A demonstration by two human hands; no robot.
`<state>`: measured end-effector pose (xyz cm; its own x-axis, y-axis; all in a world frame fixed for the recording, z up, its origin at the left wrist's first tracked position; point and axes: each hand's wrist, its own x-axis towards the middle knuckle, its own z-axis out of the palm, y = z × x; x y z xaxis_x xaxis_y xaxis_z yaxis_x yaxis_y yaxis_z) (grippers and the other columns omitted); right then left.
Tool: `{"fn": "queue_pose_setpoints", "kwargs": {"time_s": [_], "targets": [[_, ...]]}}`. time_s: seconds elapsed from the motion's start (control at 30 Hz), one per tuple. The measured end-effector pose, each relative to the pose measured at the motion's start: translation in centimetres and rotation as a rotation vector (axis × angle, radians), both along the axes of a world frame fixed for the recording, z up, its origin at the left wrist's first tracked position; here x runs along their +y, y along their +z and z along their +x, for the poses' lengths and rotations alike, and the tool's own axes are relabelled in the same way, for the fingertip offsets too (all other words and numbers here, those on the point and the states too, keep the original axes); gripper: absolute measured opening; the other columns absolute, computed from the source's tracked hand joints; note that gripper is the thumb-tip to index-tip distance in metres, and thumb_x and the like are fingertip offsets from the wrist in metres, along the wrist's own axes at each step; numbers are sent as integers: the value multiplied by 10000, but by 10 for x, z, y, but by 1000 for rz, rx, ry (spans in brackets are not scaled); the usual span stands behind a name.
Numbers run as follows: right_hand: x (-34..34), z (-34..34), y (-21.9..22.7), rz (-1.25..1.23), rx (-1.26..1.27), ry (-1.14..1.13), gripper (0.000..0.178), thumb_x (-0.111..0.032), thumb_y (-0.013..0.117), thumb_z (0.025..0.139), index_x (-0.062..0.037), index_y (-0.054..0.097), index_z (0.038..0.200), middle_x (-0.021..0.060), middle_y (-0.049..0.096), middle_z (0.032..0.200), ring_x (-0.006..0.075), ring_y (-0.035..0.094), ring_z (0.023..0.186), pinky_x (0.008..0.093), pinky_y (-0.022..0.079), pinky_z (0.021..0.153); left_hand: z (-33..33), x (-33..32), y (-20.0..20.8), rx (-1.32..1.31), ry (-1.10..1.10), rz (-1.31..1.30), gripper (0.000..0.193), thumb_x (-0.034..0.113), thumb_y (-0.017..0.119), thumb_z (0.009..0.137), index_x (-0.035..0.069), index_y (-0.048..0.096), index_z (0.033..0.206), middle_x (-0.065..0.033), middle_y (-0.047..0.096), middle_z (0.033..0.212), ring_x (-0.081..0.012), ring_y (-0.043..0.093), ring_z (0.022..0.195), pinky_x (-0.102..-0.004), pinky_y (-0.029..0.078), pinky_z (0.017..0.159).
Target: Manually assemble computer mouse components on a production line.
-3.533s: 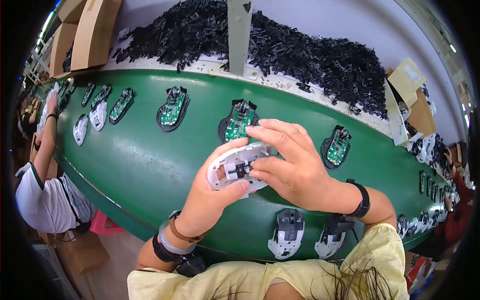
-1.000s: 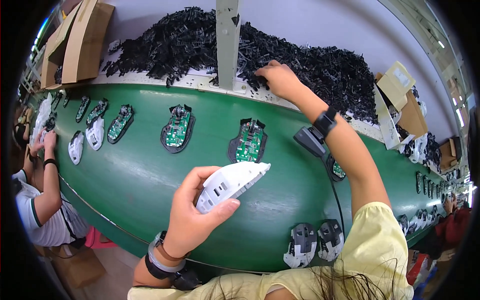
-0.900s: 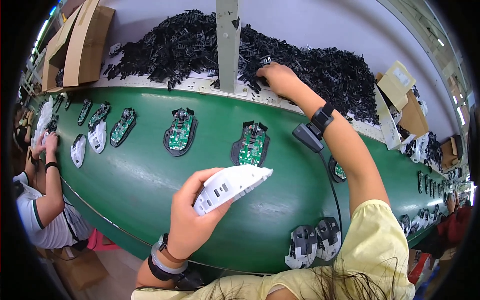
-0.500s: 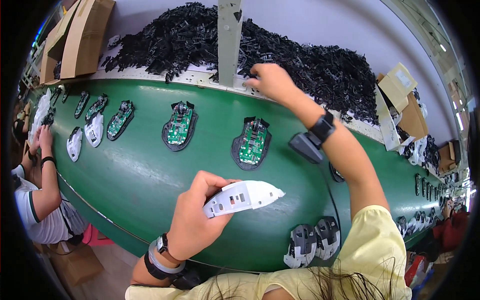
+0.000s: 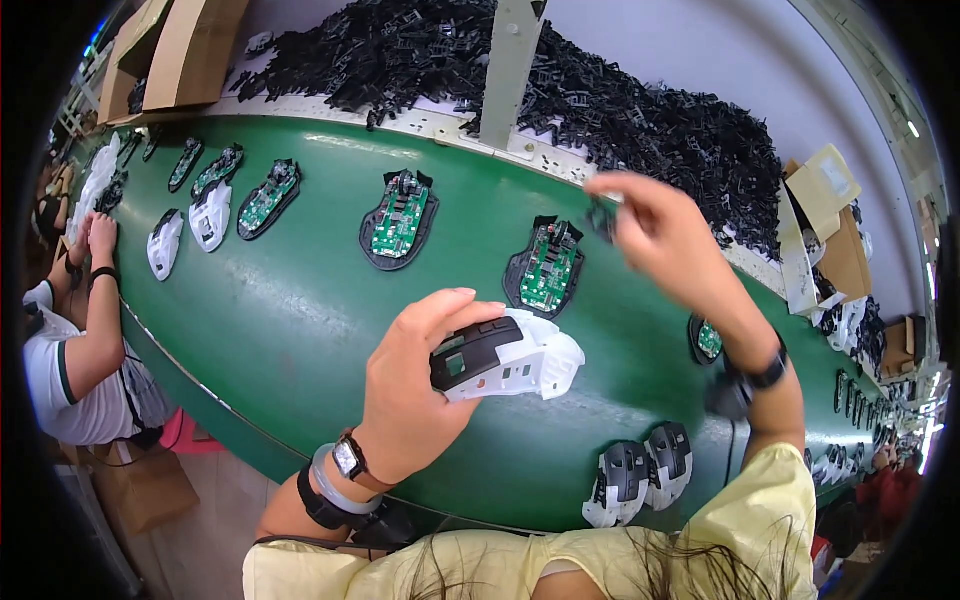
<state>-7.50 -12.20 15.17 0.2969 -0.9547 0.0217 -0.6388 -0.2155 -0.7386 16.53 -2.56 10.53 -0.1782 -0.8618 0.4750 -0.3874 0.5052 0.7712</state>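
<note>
Beyond the shell (image 5: 507, 358), circuit boards (image 5: 549, 272)

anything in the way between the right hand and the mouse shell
Nothing visible blocks it: the right hand, apparently holding a small dark part, has a free path to the mouse shell in the left hand. The nearest mouse base lies lower, on the table.

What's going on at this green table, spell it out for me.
The person's left hand grips a curved white-and-black plastic mouse shell above the shiny green table. The right hand, blurred, holds a small dark piece near a green circuit board on a black base. Behind runs a heap of small black plastic parts. Two dark-grey-and-white mouse shells lie together near the table's front edge.
</note>
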Motion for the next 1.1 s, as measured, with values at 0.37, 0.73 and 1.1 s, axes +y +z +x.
{"fn": "queue_pose_setpoints", "kwargs": {"time_s": [0.37,0.73,1.1], "targets": [[69,42,13,-166,43,455,265,-42,580,785,-16,536,1045,154,533,828,348,579,762,428,487,638,-3,-2,-1,-136,84,-81,617,-93,696,683,44,400,1206,-143,656,1018,-218,659,910,-288,522,774],[81,51,-25,88,-583,221,199,-95,746,768,-79,695,960,147,534,1243,245,432,1222,375,383,976,-3,-1,-2,94,136,9,452,-66,709,627,43,542,1032,-109,669,1014,-271,638,906,-327,517,766],[81,63,-47,60,-758,80,427,-109,785,733,-61,476,1024,95,456,1140,195,478,1092,355,433,877,2,-7,0,87,92,-52,350,-81,700,608,42,574,911,-97,676,992,-281,624,907,-336,508,769]]}}
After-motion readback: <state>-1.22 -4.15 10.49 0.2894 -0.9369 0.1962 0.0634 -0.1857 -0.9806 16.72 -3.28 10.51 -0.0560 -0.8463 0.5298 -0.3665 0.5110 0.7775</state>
